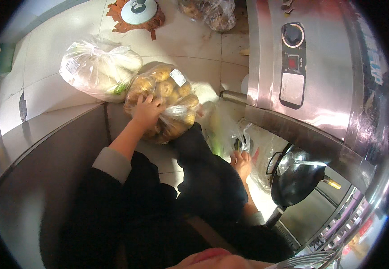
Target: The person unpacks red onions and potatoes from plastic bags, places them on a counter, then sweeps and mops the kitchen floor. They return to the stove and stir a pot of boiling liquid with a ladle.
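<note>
A clear plastic bag of potatoes [165, 88] with a white label sits before me. My left hand [147, 112] lies on its near left side, fingers spread over the film. Just left of it stands another knotted clear bag [95, 72] of pale vegetables, with a bit of green showing. By my knee, my right hand [241, 163] is closed on the gathered top of a third clear bag [216, 126]. Yellow-green contents show dimly through that film, and my leg hides part of it.
At right is a stainless steel cooking unit [329, 84] with a knob panel. Below its edge a black wok [297, 183] holds a metal ladle [287, 164]. Ahead are a mop head [152, 25] and more bagged items [214, 15]. A metal panel [63, 148] bounds the left.
</note>
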The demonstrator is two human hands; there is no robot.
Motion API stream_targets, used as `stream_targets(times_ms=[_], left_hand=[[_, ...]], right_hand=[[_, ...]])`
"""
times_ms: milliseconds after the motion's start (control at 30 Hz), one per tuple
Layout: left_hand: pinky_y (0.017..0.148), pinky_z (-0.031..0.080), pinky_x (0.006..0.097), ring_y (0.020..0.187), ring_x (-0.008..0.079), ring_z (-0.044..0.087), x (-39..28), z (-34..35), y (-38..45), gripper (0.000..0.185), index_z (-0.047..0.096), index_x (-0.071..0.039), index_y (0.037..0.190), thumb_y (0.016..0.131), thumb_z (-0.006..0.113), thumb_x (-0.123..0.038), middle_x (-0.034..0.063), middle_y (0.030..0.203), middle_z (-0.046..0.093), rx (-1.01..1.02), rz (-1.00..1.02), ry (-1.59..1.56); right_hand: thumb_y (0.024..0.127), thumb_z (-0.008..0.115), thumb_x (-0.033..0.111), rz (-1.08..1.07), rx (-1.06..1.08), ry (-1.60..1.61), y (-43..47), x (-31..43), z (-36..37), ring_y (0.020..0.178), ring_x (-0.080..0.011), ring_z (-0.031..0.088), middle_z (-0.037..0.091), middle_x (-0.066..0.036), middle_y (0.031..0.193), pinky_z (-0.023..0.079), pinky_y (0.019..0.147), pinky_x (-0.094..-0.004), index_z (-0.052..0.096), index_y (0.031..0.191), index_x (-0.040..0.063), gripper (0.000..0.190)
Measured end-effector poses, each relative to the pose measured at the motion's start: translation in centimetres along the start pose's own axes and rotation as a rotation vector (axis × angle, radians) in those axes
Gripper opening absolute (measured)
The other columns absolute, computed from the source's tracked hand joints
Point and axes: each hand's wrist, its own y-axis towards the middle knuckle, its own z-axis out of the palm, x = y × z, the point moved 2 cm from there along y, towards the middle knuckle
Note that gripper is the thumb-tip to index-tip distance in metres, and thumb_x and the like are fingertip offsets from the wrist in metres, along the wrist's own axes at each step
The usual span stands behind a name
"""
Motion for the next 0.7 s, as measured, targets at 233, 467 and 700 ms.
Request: stream_targets(times_ms=[233,467,700], left_hand=[[0.077,0.052,0.0447,0.095,0.0316,0.062,-1.6,-2.0,-1.1,0.038,0.066,-0.017,0.11,0.072,0.065,-0.016,0.0112,0.098,0.067,0.514,-0.206,-0.131],[0.095,0.043,0.045,0.116,0.0305,0.054,1.0,-2.1,-0.7,0.043,0.06,-0.016,0.12,0.08,0.06,-0.032,0.0137,0.118,0.061,0.477,-0.214,-0.343],[0.11,0.026,0.0514,0.13,0.0327,0.039,3.1,-0.4,1.1,0.053,0.058,-0.02,0.125,0.077,0.062,-0.042,0.0098,0.135,0.048,-0.085,-0.12,0.042]], right_hand=[[0.075,0.055,-0.002,-0.226,0.134,0.6,11.9,9.1,-0.5,0.108,-0.0378,0.053,0.055,-0.017,0.113,0.045,0.092,-0.0422,0.054,0.123,0.01,0.049],[0.075,0.063,0.009,-0.284,-0.322,0.33,39.3,20.7,5.1,0.119,-0.0369,0.046,0.049,-0.016,0.129,0.039,0.101,-0.0445,0.044,0.13,0.007,0.058],[0.071,0.076,0.039,0.176,-0.055,0.344,52.8,17.5,8.5,0.132,-0.0382,0.035,0.036,-0.018,0.146,0.028,0.11,-0.0487,0.026,0.145,0.005,0.096]])
